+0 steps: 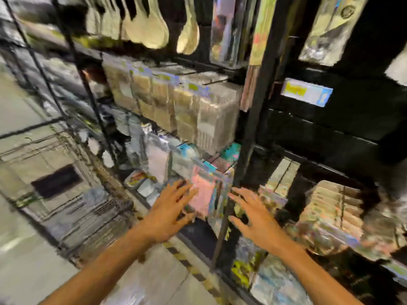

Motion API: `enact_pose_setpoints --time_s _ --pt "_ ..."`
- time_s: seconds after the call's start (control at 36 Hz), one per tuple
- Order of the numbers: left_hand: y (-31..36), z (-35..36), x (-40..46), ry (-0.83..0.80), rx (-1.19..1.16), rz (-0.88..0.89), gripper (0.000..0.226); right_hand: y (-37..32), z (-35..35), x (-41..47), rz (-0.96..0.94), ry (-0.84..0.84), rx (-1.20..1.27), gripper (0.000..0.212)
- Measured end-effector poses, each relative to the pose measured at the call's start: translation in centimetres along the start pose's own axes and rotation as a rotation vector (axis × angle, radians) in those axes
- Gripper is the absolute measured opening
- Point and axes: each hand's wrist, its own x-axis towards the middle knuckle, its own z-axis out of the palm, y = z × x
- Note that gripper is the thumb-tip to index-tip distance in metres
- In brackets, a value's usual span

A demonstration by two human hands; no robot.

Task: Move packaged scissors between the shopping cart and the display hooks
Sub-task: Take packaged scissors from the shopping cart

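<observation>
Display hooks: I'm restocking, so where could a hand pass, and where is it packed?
Free: the dark gap right of the black upright, above the right hand. Crowded: pink packs at the left hand, and clear boxes above.

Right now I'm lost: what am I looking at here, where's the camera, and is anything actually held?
There is no machine here. A person wears one wide-angle camera on the head, looking forward and down, so this single view shows their own two bare arms reaching out. The picture is badly smeared by motion.

They face a dark store display rack hung with packaged goods. The left hand and right hand both have straight, spread fingers, one on each side of a pinkish hanging package. The left fingers touch or overlap its edge; neither hand clearly grips anything. Whether that package holds scissors is too blurred to tell.

Higher up hang pale spoon-shaped utensils and rows of clear packs. At left is a wire frame, probably the shopping cart, over a pale floor.
</observation>
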Motion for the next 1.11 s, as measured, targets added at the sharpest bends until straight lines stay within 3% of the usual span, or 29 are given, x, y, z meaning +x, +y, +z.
enact_pose_setpoints --time_s 0.11,0.28,0.47,0.61,0.72,1.11 --pt "-5.5 -1.2 -7.6 -0.034 0.071 -0.186 0.075 -4.9 5.1 4.5 -0.115 -0.078 0.016 0.063" --pt "-12.2 -1.3 -18.6 -0.149 0.099 -0.482 0.068 -11.5 12.1 9.2 -0.201 -0.358 -0.010 0.072" --pt "-16.6 -0.7 -27.3 -0.189 0.100 -0.728 0.071 -15.7 18.4 14.0 -0.266 -0.542 -0.033 0.066" --pt "-18.5 -0.6 -29.2 -0.208 0.067 -0.860 0.067 -18.3 22.2 18.7 -0.321 -0.624 -0.049 0.070" --pt "-21.8 -0.3 -29.4 -0.292 0.091 -0.935 0.076 -20.3 25.2 23.3 -0.385 -0.630 -0.034 0.070" --pt "-34.3 -0.7 -21.5 -0.366 -0.093 -1.119 0.128 -22.9 33.0 40.1 -0.409 -0.806 0.028 0.066"
